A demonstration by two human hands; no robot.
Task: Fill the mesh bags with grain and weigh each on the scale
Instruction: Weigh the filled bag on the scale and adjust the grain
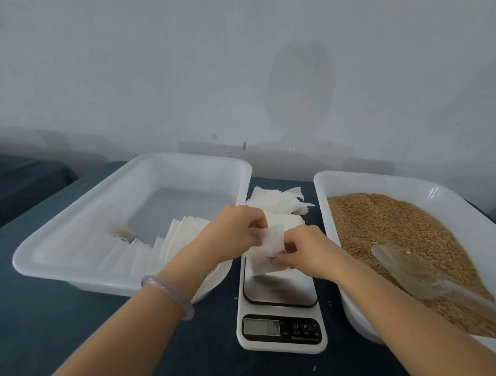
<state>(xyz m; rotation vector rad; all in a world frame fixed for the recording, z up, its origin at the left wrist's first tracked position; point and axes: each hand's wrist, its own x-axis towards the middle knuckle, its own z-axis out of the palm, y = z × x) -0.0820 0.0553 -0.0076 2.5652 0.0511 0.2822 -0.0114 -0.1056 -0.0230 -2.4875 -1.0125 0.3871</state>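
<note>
White mesh, thin and limp, makes up the bag [267,247] that both hands hold just above the steel platform of the scale [278,292]. The left hand [238,230] pinches its upper edge with curled fingers. The right hand [301,249] grips its right side lower down, fingers bent round the fabric.

The bag looks empty and flat, so it should weigh next to nothing, fold at any touch and have no stiffness of its own. Its two layers are likely to cling, so the mouth probably has to be teased apart at the rim, one layer in each hand. Once filled it would sag, and a hold on the rim beside the opening seems safest against spills.

Behind the scale lies a loose pile of spare bags [275,205]. To the right, the grain tray [324,190] holds the grain [383,225], with a clear scoop [413,272] lying on it. To the left, a second white tray [184,156] holds a row of flat bags [170,244], overlapping. Everything stands on a dark-covered table [77,334].
</note>
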